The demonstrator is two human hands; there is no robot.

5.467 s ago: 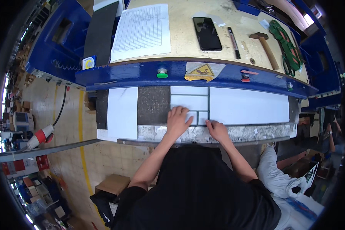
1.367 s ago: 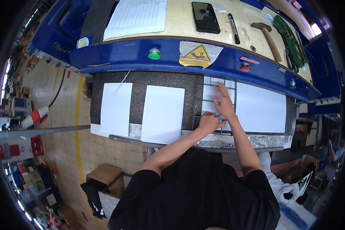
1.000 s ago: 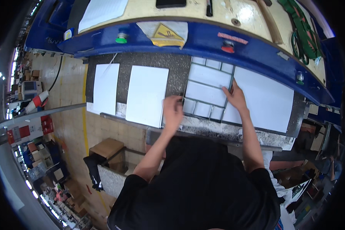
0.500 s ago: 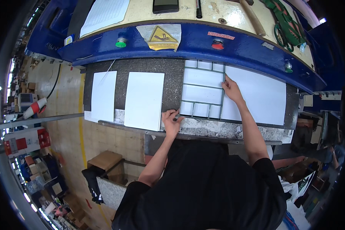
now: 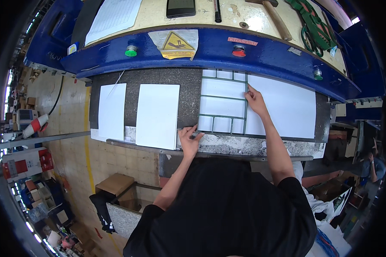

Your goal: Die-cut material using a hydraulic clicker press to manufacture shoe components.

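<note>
Just above mid-frame, a dark-green, thin-barred rectangular grid [image 5: 222, 97] outlines white, unequal cells; left hand [image 5: 190, 139] and right hand [image 5: 255, 100] touch its edges, grip unclear.

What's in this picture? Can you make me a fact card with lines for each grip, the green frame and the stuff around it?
Left grip: at the near left corner of the green frame
Right grip: at its right edge
Frame: bars making compartments, white showing between them
Left of frame: two white sheets, apart
Right of frame: large white sheet
Blue beam: green button, red button
</note>
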